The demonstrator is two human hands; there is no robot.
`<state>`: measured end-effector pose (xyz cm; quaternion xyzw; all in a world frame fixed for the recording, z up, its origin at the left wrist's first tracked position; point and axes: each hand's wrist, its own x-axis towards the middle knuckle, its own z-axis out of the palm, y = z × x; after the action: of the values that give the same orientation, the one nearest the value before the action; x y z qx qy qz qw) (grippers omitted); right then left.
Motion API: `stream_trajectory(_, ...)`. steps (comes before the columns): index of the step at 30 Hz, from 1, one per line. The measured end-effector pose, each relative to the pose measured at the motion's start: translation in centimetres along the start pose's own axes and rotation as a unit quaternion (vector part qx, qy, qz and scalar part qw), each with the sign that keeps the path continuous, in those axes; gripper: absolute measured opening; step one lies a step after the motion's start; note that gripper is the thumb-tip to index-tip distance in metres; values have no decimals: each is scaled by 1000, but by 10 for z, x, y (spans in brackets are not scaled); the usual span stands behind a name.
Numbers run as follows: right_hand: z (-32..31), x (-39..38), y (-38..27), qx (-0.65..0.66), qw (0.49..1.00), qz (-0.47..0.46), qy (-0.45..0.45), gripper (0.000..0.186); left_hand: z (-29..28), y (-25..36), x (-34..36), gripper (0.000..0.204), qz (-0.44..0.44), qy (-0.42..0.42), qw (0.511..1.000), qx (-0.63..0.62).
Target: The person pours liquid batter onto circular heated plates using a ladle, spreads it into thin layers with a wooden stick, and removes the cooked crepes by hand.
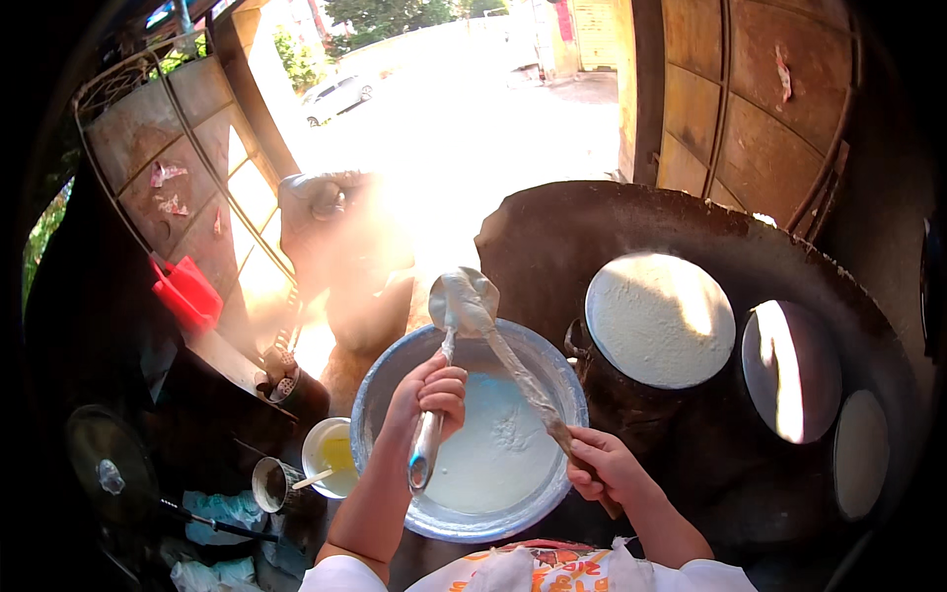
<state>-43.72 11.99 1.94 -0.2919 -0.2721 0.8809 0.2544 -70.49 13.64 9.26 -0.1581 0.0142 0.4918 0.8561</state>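
Note:
My left hand [439, 397] grips the handle of a ladle [426, 449], its far end coated in white batter. My right hand [607, 472] is closed round a batter-smeared wooden stick [528, 387]. The two tools meet over the far rim of a big round basin [370, 414], where a rounded batter-covered head shows; which parts belong to which tool is hard to tell. White batter [493, 464] partly fills the basin below my hands.
To the right, a dark curved stove holds a round griddle [661, 321] covered in white batter and two more discs [791, 372]. At left stand a white bowl [314, 452] of yellow liquid, a can [271, 485] and a red plastic scoop [187, 294]. Bright doorway ahead.

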Motion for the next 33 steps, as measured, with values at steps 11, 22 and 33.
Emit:
stream_trajectory(11, -53, -132, -5, -113, 862, -369, 329, 41, -16, -133, 166, 39, -292, -84, 950, 70)
stream_trajectory(22, -158, -238, 127, -93, 649, -310, 688, 41, -86, -352, 322, 30, -510, 73, 855, -61)
stream_trajectory(33, -246, -206, 73, 231, 577, -471, 626, 43, -158, -420, 426, 27, -565, 133, 783, 222)
